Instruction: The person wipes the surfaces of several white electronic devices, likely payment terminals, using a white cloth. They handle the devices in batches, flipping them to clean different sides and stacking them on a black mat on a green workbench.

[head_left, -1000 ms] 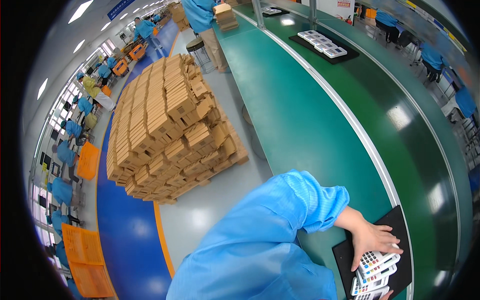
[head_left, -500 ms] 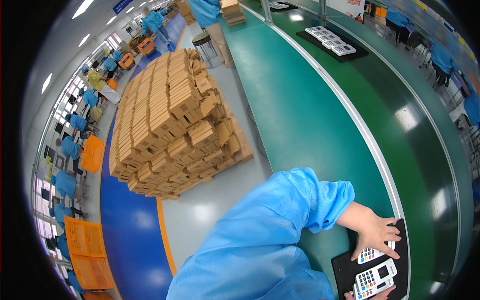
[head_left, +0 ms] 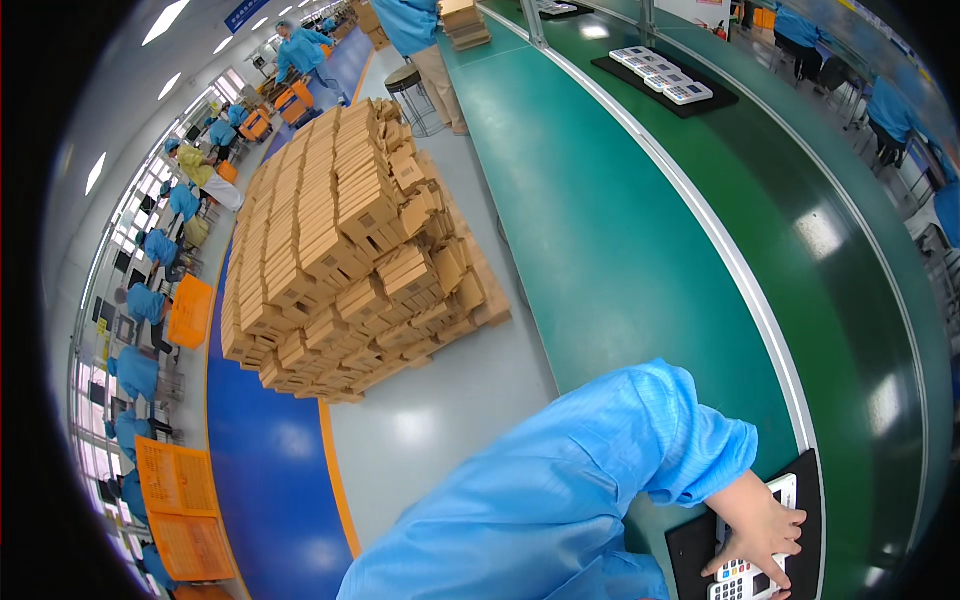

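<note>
Grip, my left one (head_left: 763,532), lies spread wide and parted across the white keypad terminals (head_left: 737,570); my right grip I cannot make out well enough to judge. Light, level pressure on the casings, off screens and keys, should keep them from slipping against one another. They rest on a black mat (head_left: 690,552), its right edge just beside the pale rail (head_left: 748,288), so I'd judge sideways room tight; ahead, the green tabletop (head_left: 640,255) gives longer reach, bounded by its left edge
</note>
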{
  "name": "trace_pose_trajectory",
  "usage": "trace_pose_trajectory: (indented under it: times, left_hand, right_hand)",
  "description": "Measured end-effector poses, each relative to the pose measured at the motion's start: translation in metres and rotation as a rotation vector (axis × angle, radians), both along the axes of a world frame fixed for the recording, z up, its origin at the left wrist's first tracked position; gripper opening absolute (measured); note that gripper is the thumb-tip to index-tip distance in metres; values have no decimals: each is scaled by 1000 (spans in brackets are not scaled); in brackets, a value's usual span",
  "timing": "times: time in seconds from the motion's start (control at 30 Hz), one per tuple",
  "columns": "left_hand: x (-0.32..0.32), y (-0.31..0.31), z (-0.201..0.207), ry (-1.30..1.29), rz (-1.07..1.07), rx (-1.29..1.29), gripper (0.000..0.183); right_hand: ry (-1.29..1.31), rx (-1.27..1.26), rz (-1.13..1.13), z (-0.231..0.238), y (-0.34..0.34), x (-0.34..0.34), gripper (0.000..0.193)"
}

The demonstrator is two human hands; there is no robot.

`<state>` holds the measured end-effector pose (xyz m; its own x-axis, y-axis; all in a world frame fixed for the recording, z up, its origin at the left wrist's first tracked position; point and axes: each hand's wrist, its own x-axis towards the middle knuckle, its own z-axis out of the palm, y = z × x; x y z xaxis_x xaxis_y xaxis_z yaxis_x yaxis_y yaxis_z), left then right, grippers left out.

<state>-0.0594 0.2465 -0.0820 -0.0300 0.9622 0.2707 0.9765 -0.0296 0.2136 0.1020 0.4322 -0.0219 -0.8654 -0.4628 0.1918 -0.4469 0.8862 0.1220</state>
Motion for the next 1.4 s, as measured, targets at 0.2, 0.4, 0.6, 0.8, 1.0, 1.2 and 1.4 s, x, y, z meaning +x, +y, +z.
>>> trace_pose_trajectory:
  times: [0.2, 0.4, 0.6, 0.8, 1.0, 1.2, 1.4]
  left_hand:
    - [-6, 2, -13, 200, -13, 146, 133]
    - [-2, -72, 7, 99, 47, 425, 136]
    - [3, -137, -13, -277, 370, 167, 154]
    - [5, -114, -12, -337, 312, 137, 154]
    - [10, -108, -7, -344, 323, 104, 156]
    - [24, -92, -7, -337, 373, 121, 158]
    - [29, -89, -8, -385, 395, 126, 160]
  right_hand:
    - [-439, 367, -246, 41, -18, 1, 132]
    - [-101, 44, -269, -2, -19, 0, 155]
    - [-12, -120, -235, -5, -29, -3, 149]
    - [7, -146, -172, 6, -28, -4, 141]
    - [13, 1, -148, 15, -23, 6, 138]
    - [96, -343, -389, 22, 44, 22, 81]
    - [252, -276, -540, -42, 131, 55, 26]
